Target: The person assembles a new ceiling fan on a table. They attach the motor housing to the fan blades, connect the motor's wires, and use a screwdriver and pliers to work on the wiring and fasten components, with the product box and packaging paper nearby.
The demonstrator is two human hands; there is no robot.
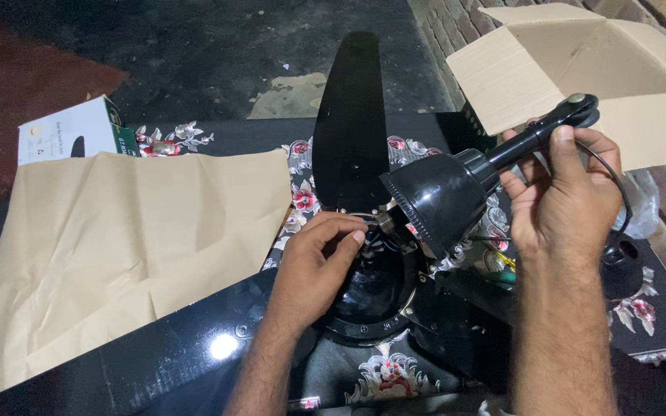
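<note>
A black ceiling fan lies on a flowered cloth, its round motor body [371, 296] low in the middle and one long black blade [352, 115] pointing away from me. My right hand [564, 196] grips the black down rod [537, 132], which runs into a black bell-shaped canopy cover [433, 196] tilted over the motor. A thin black wire [617, 181] loops past that hand. My left hand [317, 262] pinches a small metal part at the shaft [379, 222], just under the canopy's open mouth.
A large sheet of brown paper [117, 239] covers the left side. An open cardboard box [580, 69] stands at the upper right on brick paving. A white printed carton [67, 131] sits at the upper left. Another glossy blade [186, 347] lies near me.
</note>
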